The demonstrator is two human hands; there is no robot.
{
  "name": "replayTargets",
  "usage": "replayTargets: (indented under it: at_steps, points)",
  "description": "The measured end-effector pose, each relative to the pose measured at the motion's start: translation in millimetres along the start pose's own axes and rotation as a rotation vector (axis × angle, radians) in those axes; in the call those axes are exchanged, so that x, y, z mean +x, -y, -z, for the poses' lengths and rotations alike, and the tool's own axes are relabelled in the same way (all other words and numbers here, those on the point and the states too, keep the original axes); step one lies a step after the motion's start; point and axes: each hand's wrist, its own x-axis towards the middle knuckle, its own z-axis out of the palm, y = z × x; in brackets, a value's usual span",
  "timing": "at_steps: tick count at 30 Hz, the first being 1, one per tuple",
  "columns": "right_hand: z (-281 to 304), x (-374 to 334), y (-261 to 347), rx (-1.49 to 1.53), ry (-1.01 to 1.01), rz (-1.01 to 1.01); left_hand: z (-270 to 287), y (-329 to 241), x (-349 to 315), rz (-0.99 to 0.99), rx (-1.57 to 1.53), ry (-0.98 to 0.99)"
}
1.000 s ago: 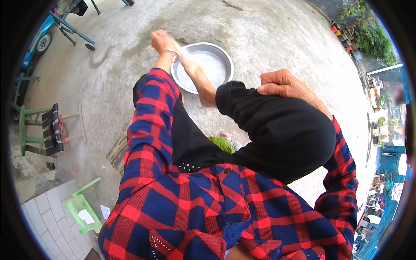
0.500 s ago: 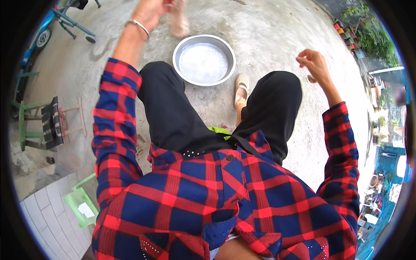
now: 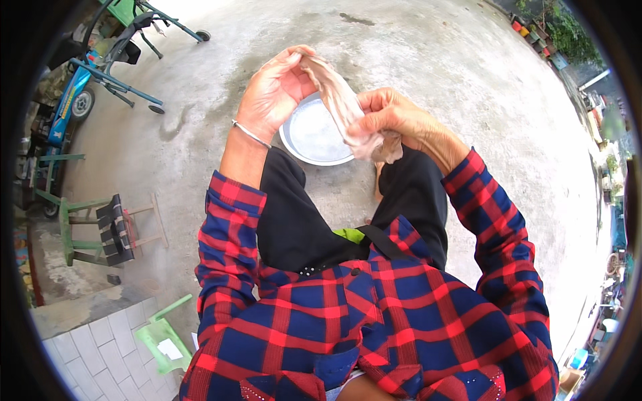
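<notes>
A limp, beige-pink strip of thin cloth [image 3: 336, 99] stretches between my two hands, above the basin; its exact kind is not clear. My left hand [image 3: 275, 88] has its upper end at the fingertips, with the palm turned inward and the thumb against the fabric. Lower down, my right hand [image 3: 391, 119] pinches the cloth between thumb and fingers, and a bunched end hangs below that grip. Partly hidden behind hands and cloth, a round metal basin [image 3: 294, 145] with whitish, sudsy water rests on the concrete beyond my knees.
At the left stand a green wooden chair frame with black webbing [image 3: 115, 230] and a blue wheeled cart [image 3: 69, 100]. A pale green plastic stool [image 3: 160, 339] sits on tiles at lower left. Potted plants [image 3: 562, 40] line the far right edge.
My right hand, apart from the cloth before, has come in from the right and gripped it. My left hand has moved right and nearer with the cloth, and the view has shifted.
</notes>
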Motion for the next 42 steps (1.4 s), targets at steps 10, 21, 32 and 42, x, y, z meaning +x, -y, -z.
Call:
replayTargets:
  at_steps: [10, 21, 32, 42]
  points:
    - [93, 88, -50, 0.114, -0.084, -0.15, 86, -3, 50, -0.144, 0.295, -0.491]
    - [170, 177, -90, 0.147, -0.462, -0.101, 200, 42, 83, -0.064, 0.256, -0.869]
    - [173, 205, -111, 0.379, -0.64, -0.165, 214, 55, 100, 0.042, 0.117, -0.863]
    - [175, 202, -96, 0.672, -0.529, -0.184, 221, 55, 100, -0.124, 0.299, -0.896]
